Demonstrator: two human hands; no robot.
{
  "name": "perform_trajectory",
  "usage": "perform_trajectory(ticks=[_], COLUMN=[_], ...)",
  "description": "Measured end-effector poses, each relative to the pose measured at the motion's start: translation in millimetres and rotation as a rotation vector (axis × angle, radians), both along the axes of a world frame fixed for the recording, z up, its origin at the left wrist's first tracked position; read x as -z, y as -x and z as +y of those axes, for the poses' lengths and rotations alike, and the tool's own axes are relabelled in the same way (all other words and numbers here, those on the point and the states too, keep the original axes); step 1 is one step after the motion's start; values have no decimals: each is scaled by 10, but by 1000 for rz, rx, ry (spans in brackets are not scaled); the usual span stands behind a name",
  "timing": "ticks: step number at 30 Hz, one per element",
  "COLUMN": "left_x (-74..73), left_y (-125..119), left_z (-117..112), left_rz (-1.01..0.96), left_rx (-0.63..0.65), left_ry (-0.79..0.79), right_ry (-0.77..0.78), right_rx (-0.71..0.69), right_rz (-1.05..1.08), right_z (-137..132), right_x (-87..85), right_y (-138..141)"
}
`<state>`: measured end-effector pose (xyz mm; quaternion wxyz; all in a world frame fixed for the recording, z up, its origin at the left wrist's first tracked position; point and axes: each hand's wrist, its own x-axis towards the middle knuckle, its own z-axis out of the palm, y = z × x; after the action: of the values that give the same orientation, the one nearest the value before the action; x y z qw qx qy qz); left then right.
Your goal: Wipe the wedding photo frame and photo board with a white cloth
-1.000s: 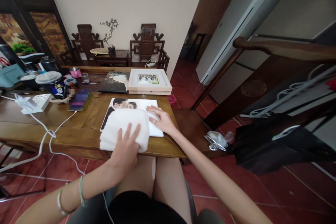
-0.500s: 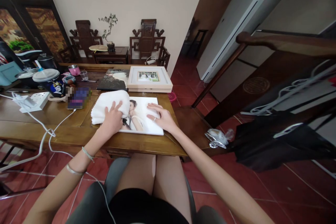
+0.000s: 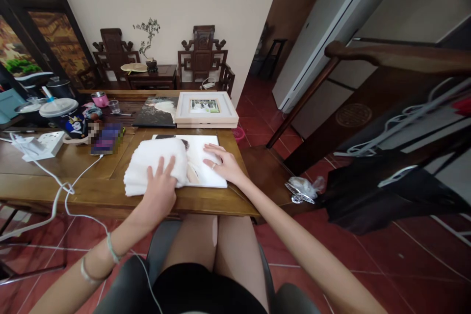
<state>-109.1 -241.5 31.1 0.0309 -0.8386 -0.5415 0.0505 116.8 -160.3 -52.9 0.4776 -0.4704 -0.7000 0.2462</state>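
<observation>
My left hand (image 3: 161, 187) has hold of a folded white towel (image 3: 142, 164), its fingers spread over the top and its thumb hidden. Beneath the towel's right part lies a white photo panel (image 3: 213, 179) with a portrait print, flat near the table's front edge. The towel covers most of the panel's left side and much of the picture. On the panel's right side rests my right hand (image 3: 224, 163), open, with its fingers stretched out and a ring on one of them.
Behind the panel, a pale framed picture (image 3: 233, 118) sits beside a dark photo album (image 3: 147, 113). Leftward on the wooden table (image 3: 88, 189) are a phone (image 3: 106, 140), a lidded cup (image 3: 73, 120), a power strip (image 3: 51, 144) and white cables. A wooden chair (image 3: 353, 115) stands at right.
My left hand has slid the towel toward me over the panel, uncovering its top-left edge and covering more of the portrait. My right hand stays on the panel. The view has shifted slightly.
</observation>
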Motion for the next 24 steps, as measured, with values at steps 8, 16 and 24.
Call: perform_trajectory(ticks=[8,16,24], left_x=[-127,62,45], left_y=[-222,-682,-742], left_z=[-67,508,-233], left_rz=[-56,-87,-76], left_rx=[101,102,348], left_ry=[96,7,48], right_ry=[27,55,60], right_rx=[61,121,108], right_rz=[81,211,286], right_z=[-27,-55,-79], right_x=[-19,-55,-77], right_y=[-17,-35,-33])
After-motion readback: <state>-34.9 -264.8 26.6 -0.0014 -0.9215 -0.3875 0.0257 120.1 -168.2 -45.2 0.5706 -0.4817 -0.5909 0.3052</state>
